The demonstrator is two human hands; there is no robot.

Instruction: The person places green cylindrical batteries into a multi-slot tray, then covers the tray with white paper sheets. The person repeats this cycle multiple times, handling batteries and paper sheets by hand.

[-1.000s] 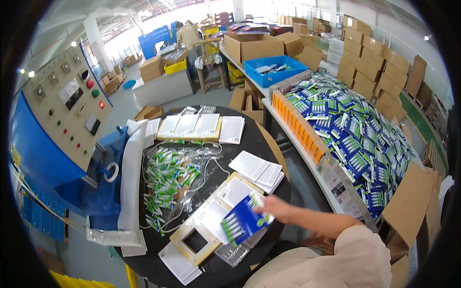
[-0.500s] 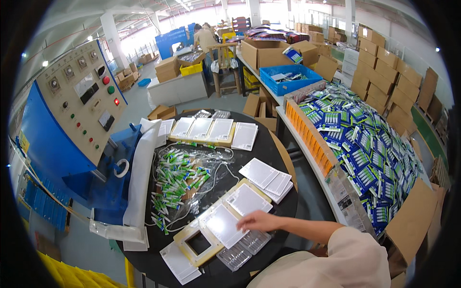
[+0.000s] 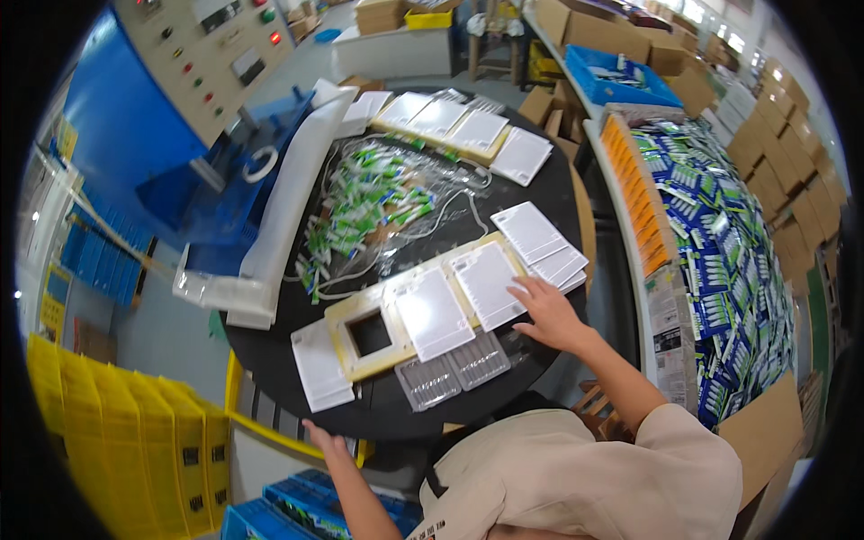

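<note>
My right hand has its fingers spread over the edge of a white card, which lies on a pale yellow frame. A second white card lies beside it on the frame, and the frame's left opening is uncovered. Just below sit clear plastic blister trays. My left hand, fingers stretched and holding nothing visible, is at the table's near edge, below a stack of white cards. Another stack of cards lies beyond my right hand.
Green-and-white tubes lie heaped on the black round table. A blue machine stands at left. Packed blister cards fill a bin at right. Yellow crates and blue crates stand low at left.
The view has tilted down and shifted. My right hand has moved from the middle card to the right card's edge. My left hand has come into view at the near edge.
</note>
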